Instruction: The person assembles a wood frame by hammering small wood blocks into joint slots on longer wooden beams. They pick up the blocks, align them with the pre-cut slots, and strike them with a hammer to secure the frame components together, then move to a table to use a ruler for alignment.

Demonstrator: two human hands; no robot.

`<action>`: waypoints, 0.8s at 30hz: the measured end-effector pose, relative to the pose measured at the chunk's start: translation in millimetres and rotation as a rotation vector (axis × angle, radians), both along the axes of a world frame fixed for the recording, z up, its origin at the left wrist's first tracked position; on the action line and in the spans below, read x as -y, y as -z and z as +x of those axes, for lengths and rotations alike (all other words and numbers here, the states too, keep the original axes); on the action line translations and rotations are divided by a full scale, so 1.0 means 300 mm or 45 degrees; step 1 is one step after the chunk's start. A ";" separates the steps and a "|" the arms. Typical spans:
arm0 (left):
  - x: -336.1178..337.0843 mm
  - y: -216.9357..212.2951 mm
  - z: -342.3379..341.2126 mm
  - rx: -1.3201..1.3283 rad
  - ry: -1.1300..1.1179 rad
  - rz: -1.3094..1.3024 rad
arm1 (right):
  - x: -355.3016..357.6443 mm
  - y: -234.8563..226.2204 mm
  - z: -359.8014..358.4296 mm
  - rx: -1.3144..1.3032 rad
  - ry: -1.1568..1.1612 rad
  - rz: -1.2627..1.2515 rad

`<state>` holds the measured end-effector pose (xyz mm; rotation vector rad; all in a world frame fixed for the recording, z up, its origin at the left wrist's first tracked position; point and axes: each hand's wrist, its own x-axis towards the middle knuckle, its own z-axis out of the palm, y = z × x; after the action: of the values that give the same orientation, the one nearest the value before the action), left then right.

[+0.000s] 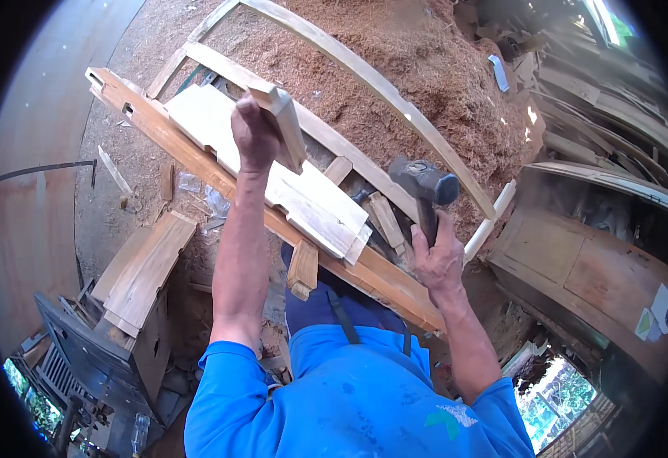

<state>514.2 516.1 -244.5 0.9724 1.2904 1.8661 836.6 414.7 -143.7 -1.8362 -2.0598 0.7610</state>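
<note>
My left hand (pixel 255 139) is closed around a short, thick piece of pale wood (pixel 287 128), held up above a light wooden panel (pixel 322 204). In my right hand (pixel 438 258) is a hammer (pixel 423 182) with a heavy dark head, raised head-up; my fingers wrap its handle. The panel lies along a long brown beam (pixel 196 162) with mortise slots, which slants from far left to near right. A short wooden block (pixel 303 269) juts from the beam's near side. Other short blocks (pixel 387 217) lie beyond the panel, partly hidden.
A curved wooden frame (pixel 380 80) rests against a large heap of wood shavings (pixel 418 46). Two boards (pixel 147 263) sit on a dark machine at the left. A wooden cabinet (pixel 563 263) stands at the right, with stacked timber (pixel 609 114) behind it.
</note>
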 end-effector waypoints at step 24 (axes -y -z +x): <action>0.877 0.281 -0.244 0.142 -0.234 -1.452 | 0.635 0.740 0.764 0.702 0.145 -0.478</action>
<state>440.8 253.1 -328.8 0.1309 2.0160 0.9416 1065.7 224.2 -365.7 -2.5881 -2.2020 0.7037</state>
